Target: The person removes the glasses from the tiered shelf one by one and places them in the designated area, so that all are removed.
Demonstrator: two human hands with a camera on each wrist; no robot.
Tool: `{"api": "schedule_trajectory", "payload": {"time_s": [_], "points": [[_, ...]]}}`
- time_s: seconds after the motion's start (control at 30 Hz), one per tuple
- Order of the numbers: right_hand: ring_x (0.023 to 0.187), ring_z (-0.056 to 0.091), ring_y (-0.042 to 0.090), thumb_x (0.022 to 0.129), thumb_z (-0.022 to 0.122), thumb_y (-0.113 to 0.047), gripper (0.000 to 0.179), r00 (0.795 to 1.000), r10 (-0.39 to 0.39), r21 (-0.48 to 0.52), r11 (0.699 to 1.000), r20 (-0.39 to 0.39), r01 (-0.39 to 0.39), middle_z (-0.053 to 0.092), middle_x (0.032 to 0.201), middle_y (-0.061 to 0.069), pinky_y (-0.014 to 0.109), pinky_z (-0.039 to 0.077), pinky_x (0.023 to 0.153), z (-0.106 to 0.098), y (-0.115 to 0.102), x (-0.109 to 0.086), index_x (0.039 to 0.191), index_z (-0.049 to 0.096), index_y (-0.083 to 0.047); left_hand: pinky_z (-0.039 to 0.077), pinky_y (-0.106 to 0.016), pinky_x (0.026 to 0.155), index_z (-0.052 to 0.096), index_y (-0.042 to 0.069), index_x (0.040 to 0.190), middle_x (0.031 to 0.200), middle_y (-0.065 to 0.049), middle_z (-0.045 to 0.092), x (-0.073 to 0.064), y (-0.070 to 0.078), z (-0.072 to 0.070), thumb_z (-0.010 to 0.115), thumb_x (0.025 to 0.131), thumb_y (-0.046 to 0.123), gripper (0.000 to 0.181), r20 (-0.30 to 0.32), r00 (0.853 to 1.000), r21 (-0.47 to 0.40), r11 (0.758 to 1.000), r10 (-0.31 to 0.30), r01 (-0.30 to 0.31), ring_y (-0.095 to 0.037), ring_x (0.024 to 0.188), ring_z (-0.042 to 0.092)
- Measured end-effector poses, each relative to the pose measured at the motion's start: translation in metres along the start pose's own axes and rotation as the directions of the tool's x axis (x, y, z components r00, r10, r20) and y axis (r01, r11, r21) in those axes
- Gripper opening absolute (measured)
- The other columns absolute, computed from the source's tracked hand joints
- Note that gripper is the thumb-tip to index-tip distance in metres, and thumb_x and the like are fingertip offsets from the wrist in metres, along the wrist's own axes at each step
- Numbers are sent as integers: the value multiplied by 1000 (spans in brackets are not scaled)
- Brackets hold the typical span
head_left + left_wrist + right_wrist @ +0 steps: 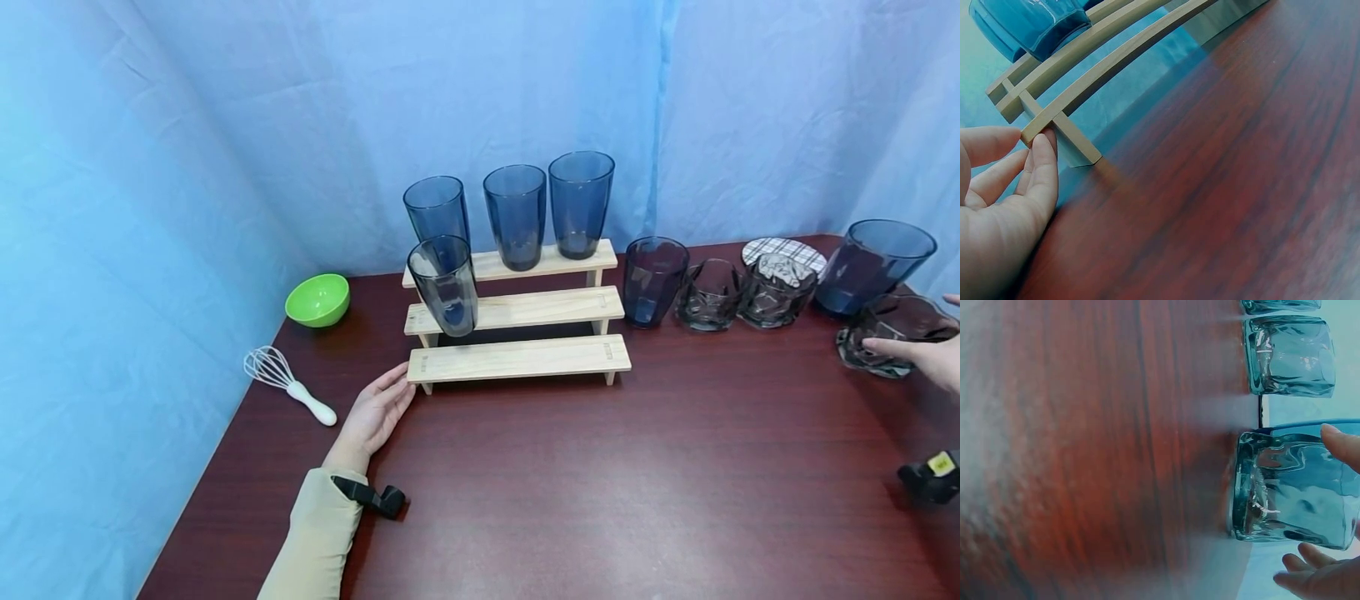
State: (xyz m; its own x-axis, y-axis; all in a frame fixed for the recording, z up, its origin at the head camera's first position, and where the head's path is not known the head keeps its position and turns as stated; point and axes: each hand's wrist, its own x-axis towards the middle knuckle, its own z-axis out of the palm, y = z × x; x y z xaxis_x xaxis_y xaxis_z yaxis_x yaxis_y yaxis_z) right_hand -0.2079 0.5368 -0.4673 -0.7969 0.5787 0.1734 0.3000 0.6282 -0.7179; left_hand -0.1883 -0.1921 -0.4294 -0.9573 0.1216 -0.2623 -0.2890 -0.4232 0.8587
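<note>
My left hand [375, 417] pinches the left end of the lowest step of a wooden three-step display stand [517, 358]; the left wrist view shows thumb and fingertips at that corner [1034, 132]. Tall blue glasses stand on it: three along the top step, including the middle one [516, 217], and one [447, 287] at the left of the middle step. At the far right, my right hand [933, 354] is around a short clear tumbler [1297, 490] on the table. Its thumb overlaps the tumbler's side, while the other fingers are spread with a gap from the glass.
Right of the stand are a tall glass [654, 283], two short tumblers, one of them here [708, 296], a checked round coaster [783, 250] and a wide blue glass [873, 267]. A green bowl [318, 301] and white whisk [288, 383] lie left. Blue curtains [465, 83] surround the table.
</note>
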Motion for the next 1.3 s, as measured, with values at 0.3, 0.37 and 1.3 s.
{"api": "schedule_trajectory", "payload": {"time_s": [0.3, 0.37, 1.3], "points": [[142, 19, 34, 84, 64, -39, 86, 995, -58, -47, 997, -78, 55, 17, 155, 16, 53, 18, 116, 2, -3, 7, 152, 14, -29, 48, -14, 89, 21, -3, 148, 144, -14, 31, 0, 0, 0, 33, 99, -6, 51, 1, 1000, -3, 1000, -4, 4, -2, 97, 59], [142, 20, 31, 82, 67, -36, 84, 991, -81, -36, 996, -110, 77, 20, 155, 11, 50, 19, 117, 4, -2, 11, 150, 18, -32, 48, -14, 89, 21, -3, 148, 139, -11, 37, -1, 1, 0, 34, 99, -5, 51, 0, 1000, 0, 1000, -2, 2, -2, 97, 59], [125, 41, 43, 80, 76, -29, 74, 898, -389, 109, 921, 207, 374, 46, 133, 27, 51, 32, 107, 8, -200, -132, 140, 40, -3, 47, -14, 89, 22, -4, 148, 118, 1, 53, 0, 0, -1, 35, 99, -5, 51, 0, 1000, 21, 1000, 14, -14, -2, 96, 59]]}}
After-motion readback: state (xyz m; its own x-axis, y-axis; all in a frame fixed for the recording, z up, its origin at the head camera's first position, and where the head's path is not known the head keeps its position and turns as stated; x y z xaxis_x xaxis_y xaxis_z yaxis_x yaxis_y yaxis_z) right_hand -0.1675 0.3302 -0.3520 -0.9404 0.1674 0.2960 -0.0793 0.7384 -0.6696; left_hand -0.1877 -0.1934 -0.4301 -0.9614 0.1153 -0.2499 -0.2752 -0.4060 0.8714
